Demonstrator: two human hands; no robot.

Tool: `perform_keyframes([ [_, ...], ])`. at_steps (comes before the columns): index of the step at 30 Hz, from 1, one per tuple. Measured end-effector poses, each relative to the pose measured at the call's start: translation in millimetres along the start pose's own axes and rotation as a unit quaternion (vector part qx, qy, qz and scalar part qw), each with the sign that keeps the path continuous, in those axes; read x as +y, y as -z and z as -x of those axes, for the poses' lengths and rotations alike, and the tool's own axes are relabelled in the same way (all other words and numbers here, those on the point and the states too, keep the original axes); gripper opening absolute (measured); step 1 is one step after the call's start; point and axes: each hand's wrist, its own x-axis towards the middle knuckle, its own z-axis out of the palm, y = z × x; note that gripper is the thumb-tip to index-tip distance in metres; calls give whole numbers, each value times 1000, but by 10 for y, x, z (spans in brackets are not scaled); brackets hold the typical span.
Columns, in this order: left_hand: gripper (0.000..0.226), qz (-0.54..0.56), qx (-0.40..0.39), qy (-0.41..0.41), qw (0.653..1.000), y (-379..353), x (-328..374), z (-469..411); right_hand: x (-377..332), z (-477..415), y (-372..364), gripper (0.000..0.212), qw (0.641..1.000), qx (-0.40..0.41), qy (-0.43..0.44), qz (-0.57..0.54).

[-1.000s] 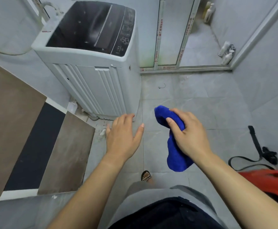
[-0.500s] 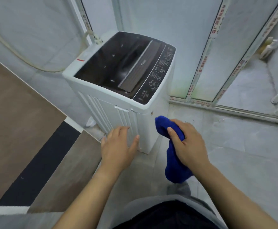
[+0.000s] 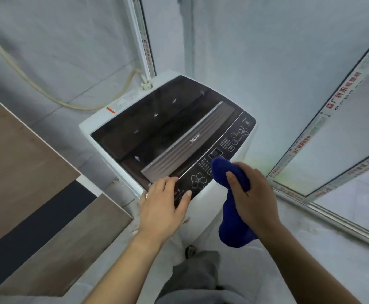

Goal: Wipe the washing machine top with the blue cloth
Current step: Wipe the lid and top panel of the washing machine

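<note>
The brand "Haier" is printed in white on the grey strip (image 3: pixel 201 128) of the washer (image 3: pixel 124 99) lid, well beyond the fingers (image 3: pixel 169 183) of the left hand (image 3: pixel 160 212). A flower sign (image 3: pixel 198 180) is drawn on the black panel (image 3: pixel 225 150) just beyond them, and a second is seen at the panel's far end. The small white print beside the cloth (image 3: pixel 227 172) in the right hand (image 3: pixel 253 198) cannot be read. Red Chinese characters on the door frame film (image 3: pixel 341 93) are too blurred.
</note>
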Motion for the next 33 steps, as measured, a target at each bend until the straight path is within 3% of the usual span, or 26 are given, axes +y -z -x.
perform_keyframes([
  [15, 60, -41, 20, 7, 999, 197, -60, -2107, -282, -2130, -170, 34, 993, -42, 109, 9],
  [23, 62, -61, 51, 100, 992, 258, -165, -2868, -307, -3493, -303, 32, 978, -112, 173, 40],
  [28, 55, -59, 62, 189, 978, 188, -63, -3320, -339, -4324, -459, 36, 952, -196, 229, 46],
  [33, 48, -75, 76, 255, 961, 67, 17, -3827, -372, -5195, -654, 35, 928, -220, 297, 43],
])
